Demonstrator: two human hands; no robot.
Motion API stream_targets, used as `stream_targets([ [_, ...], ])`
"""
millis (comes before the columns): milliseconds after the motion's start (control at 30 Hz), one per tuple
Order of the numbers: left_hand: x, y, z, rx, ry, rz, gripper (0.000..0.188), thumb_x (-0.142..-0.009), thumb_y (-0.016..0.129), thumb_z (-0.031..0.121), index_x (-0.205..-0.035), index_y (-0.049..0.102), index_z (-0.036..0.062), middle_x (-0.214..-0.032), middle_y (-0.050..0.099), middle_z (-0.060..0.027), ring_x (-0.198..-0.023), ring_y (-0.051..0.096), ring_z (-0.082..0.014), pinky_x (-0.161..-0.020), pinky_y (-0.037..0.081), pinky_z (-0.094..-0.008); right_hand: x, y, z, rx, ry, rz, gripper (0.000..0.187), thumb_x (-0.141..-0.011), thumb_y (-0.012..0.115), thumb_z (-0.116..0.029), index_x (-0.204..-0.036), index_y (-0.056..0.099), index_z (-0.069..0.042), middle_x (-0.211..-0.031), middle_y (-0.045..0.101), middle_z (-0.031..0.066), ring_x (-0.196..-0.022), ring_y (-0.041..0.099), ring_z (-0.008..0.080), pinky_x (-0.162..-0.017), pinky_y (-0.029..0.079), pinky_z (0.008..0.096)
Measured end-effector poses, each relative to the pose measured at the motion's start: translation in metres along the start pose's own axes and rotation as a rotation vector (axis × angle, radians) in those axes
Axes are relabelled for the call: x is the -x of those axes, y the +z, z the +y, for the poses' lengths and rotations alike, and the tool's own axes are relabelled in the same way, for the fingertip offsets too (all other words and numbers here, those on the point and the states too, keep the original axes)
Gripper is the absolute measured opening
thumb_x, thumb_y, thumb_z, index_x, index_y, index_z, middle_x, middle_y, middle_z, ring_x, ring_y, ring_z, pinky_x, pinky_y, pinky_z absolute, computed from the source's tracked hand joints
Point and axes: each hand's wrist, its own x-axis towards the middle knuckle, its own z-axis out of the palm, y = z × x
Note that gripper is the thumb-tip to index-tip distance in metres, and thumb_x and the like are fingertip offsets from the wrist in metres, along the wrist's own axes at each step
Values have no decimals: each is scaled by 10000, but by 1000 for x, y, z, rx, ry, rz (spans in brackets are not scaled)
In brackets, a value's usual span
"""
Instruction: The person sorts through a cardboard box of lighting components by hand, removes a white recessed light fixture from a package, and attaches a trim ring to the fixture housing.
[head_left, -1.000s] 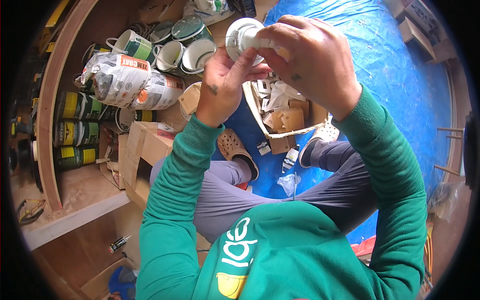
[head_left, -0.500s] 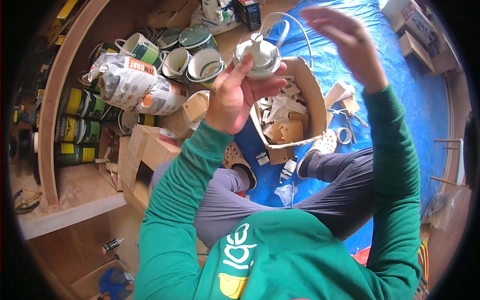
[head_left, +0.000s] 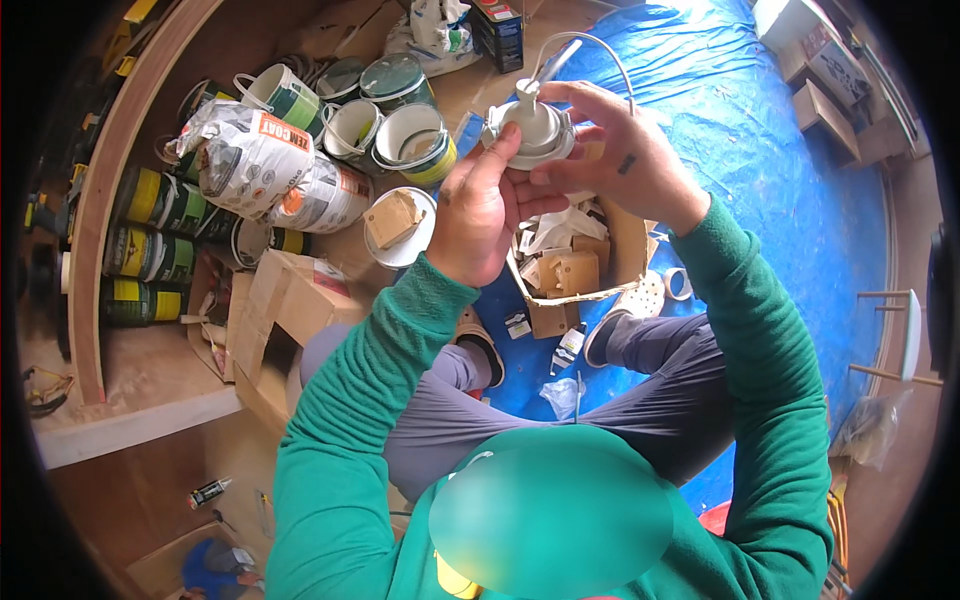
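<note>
Out in front of me my left hand (head_left: 484, 205) grips a round white fitting (head_left: 541, 135) with a stepped body and a narrow neck on top, its thumb pressed on the near side. My right hand (head_left: 640, 160) has its fingers curled round the fitting's right side, with the index finger by the neck. A thin white cable (head_left: 605, 45) arcs above the fitting and passes behind my right hand. Beneath my hands stands an open cardboard box (head_left: 632, 235) filled with paper and cardboard scraps, partly hidden by them.
Paint buckets (head_left: 412, 140) and filled bags (head_left: 250, 160) crowd the left. A white bucket (head_left: 420, 235) carries a cardboard piece (head_left: 393, 220) on its lid. Blue plastic sheeting (head_left: 790, 270) covers the floor at right, with a tape roll (head_left: 678, 286) by my foot.
My right hand has come down and left from its raised place to the fitting and now touches it. My left hand, still holding the fitting, has shifted slightly right.
</note>
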Motion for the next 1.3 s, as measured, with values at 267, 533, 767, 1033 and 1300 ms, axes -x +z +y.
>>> stream_targets([
  [267,-1,-2,0,29,-5,-32,547,-1087,444,469,-1378,569,24,-1236,721,-191,-1039,745,-228,-901,613,-379,-4,8,18,100,-205,137,673,-758,910,-277,-1332,659,-34,-1130,734,131,-800,712,212,-748,586,335],
  [533,0,-1,0,52,-13,-20,490,-1082,437,385,-1364,569,7,-1221,726,-191,-1059,741,-293,-950,585,-420,-5,8,21,-121,-146,135,618,-880,840,-315,-1374,609,-22,-1218,726,121,-986,735,217,-850,602,359],
  [767,3,2,1,18,-4,-62,462,-1068,391,316,-1360,557,-1,-1249,711,-198,-1099,728,-347,-989,561,-447,-9,4,23,-140,-149,157,479,-983,746,-286,-1352,614,-11,-1181,723,122,-1040,720,176,-822,615,317],
  [1033,-1,2,7,156,-1,-134,664,-1095,302,560,-1405,524,17,-1283,693,-177,-1142,707,-310,-966,578,-458,-3,8,3,-191,-28,113,620,-884,844,-310,-1367,601,-9,-1056,751,126,-905,748,172,-737,613,305],
  [1300,2,6,9,160,39,-109,661,-1109,264,552,-1463,467,33,-1377,637,-160,-1201,667,-280,-1010,565,-514,-2,11,0,147,-145,223,733,-744,934,-290,-1353,629,-19,-943,745,130,-785,739,184,-727,594,332],
])
